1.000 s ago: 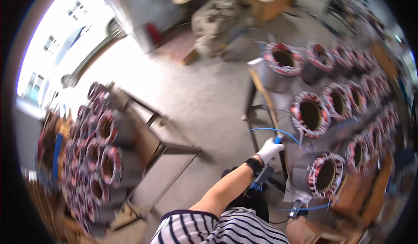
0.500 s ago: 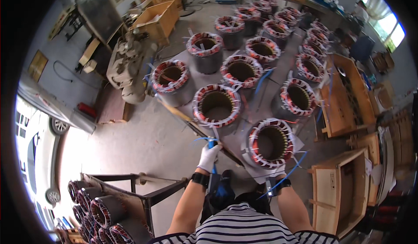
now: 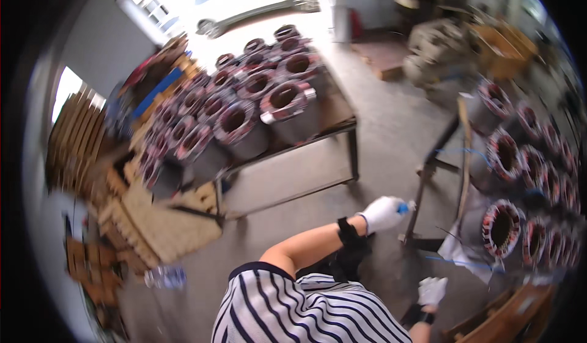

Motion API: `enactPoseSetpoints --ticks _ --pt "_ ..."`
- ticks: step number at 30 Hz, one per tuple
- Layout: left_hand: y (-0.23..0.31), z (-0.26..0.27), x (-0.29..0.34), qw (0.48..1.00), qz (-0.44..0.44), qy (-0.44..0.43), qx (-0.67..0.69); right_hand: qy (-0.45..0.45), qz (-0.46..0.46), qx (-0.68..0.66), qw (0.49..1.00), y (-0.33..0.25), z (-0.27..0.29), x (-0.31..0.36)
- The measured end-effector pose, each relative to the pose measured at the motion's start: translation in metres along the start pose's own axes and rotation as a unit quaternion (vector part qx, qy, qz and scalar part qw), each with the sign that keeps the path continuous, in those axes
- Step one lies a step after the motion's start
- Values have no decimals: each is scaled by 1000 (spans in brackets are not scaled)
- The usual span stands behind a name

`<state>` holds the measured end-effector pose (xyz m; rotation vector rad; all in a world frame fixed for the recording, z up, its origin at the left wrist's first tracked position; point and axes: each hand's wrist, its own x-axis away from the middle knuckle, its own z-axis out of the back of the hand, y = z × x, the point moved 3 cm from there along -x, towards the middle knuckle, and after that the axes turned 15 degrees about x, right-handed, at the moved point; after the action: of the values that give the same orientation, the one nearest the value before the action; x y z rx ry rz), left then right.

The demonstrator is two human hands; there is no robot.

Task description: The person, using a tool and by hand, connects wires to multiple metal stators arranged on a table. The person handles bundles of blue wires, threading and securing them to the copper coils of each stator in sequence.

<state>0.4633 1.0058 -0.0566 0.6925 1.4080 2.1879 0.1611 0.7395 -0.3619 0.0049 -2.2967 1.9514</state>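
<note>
My left hand (image 3: 379, 214), in a white glove, is closed around a small blue object (image 3: 402, 208) with a pale tip; its kind I cannot make out. It hangs over the floor, left of the right-hand table's leg. My right hand (image 3: 432, 291), also gloved, is below that table's near corner, fingers loosely apart and nothing visible in them. Nearest to both hands on that table is a motor stator (image 3: 502, 228), a grey cylinder with red-and-white laced windings. A white sheet (image 3: 452, 250) and thin blue strips lie beside it.
At left a metal-framed table (image 3: 333, 123) carries many more stators, one (image 3: 287, 113) at its near corner. Wooden pallets (image 3: 76, 132) lean at far left; a plastic bottle (image 3: 165, 277) lies on the floor. A wooden crate (image 3: 507, 309) is at lower right, a white car (image 3: 251, 0) outside.
My view and body have swung left, so the stator table now lies to my right. My right hand has come away from the stator; my left still grips the blue object.
</note>
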Motion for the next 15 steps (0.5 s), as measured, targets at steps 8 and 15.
enactPoseSetpoints --ticks 8,15 --pt "-6 -4 116 995 56 -1 77 45 -7 9 999 -281 -299 -100" --pt "28 30 108 978 -70 -114 159 126 57 297 945 -356 -318 -134"
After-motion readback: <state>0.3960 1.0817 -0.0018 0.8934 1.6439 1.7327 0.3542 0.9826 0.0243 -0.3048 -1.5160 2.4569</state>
